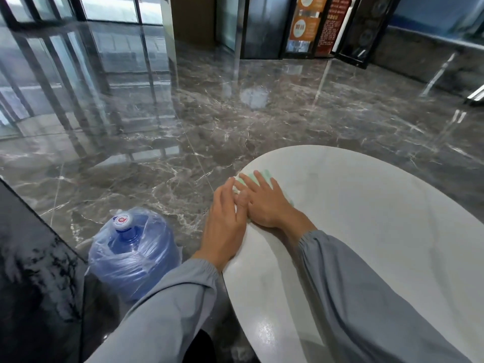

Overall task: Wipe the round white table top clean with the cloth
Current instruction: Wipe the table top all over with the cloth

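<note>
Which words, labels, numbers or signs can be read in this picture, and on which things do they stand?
None can be read for certain.
White cap label of the blue plastic water jug: red and blue print, too small.
Orange and white posters behind the glass door: blurred.
Dark red sign panel with pale lines of writing: too small.
Round white table top and pale green cloth: no text.

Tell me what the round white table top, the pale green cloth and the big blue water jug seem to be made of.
Round white table top: probably stone or a glossy stone-look slab, since it shows a bright glare and faint grey veining.
Pale green cloth: soft woven or microfibre fabric, matte, flattened under the right hand.
Big blue water jug: translucent blue plastic with a white cap, wrapped in thin clear crinkled film.
</note>
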